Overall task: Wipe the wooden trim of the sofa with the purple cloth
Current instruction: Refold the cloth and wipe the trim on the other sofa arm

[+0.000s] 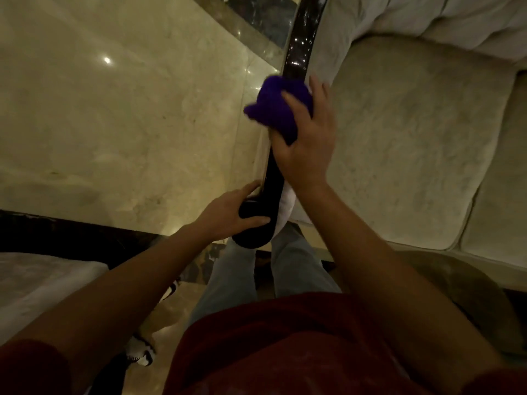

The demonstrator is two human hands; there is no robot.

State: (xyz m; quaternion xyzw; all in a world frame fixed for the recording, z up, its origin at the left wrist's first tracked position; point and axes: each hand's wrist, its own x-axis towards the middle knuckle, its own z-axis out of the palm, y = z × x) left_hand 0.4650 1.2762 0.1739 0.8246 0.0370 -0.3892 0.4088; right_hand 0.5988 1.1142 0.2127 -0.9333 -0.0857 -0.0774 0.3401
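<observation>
Right hand (306, 138) grips bunched purple cloth (278, 106), fingers closed around it, cloth pressed on top of dark glossy wooden trim (299, 52) of sofa arm. Cloth sits about midway along the visible trim, covers its full width there, a loose flap hanging off the floor side. One finger splayed out toward the cushion side, touching the pale upholstery edge.

Left hand (231, 213) lower down, wrapped around the rounded near end of the trim, thumb across the top, fingers curled on the floor side. Closed grip on the trim end, holding nothing else. Hands apart, bare stretch of trim between them.

Trim runs from the near end up and away, curving slightly, with light glints on the far part. Right of it: sofa seat cushion (405, 143), pale, plush, with a second cushion (507, 181) at the frame edge and the tufted sofa back (442, 15) above. White fabric shows under the trim near the right wrist.

Left of the trim: polished cream marble floor (114, 109) with a light reflection, dark border band along its near edge and another dark inlay at top. Pale padded surface (42, 280) at lower left, cannot tell what it is. Below: person's red shirt (285, 352), light blue jeans (236, 280), a white-and-black shoe (141, 354) on the floor. Right forearm crosses over the cushion's front corner, hiding part of it.
</observation>
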